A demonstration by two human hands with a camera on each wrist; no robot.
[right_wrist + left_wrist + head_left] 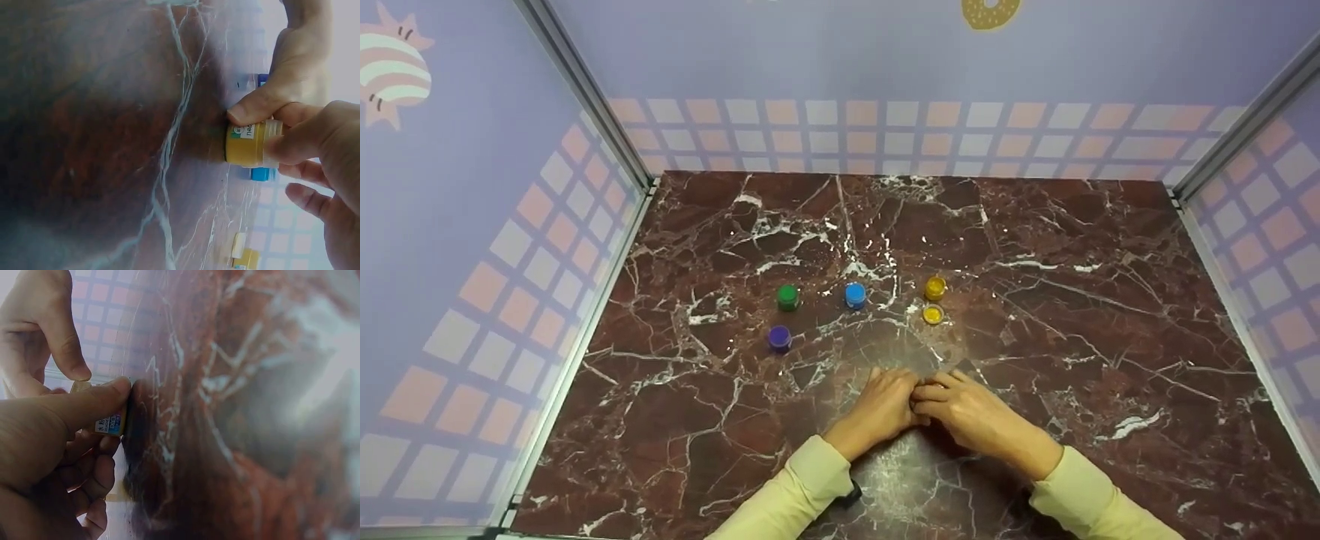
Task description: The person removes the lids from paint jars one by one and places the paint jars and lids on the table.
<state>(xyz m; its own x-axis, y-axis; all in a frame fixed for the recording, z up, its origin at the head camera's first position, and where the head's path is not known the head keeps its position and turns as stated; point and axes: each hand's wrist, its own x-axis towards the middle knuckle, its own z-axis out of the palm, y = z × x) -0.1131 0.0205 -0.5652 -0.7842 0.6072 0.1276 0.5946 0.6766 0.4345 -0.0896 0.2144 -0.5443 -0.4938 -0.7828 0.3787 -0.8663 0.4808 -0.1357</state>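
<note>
A small yellow paint jar (242, 147) with a clear ribbed lid is between my two hands near the front of the table. My left hand (889, 403) pinches the jar's body, its thumb lying over the printed label. From the other side my right hand (969, 411) grips the lid with thumb and fingers. In the head view the fingers hide this jar. Beyond the hands stand a blue paint jar (855, 295), a green paint jar (787, 297) and a purple paint jar (779, 339).
Farther back to the right stands another yellow jar (935, 288), with a small round lid-like piece (933, 314), yellow in the middle, just in front. The dark red marbled tabletop (1072, 315) meets patterned panels at the back (840, 67) and both sides.
</note>
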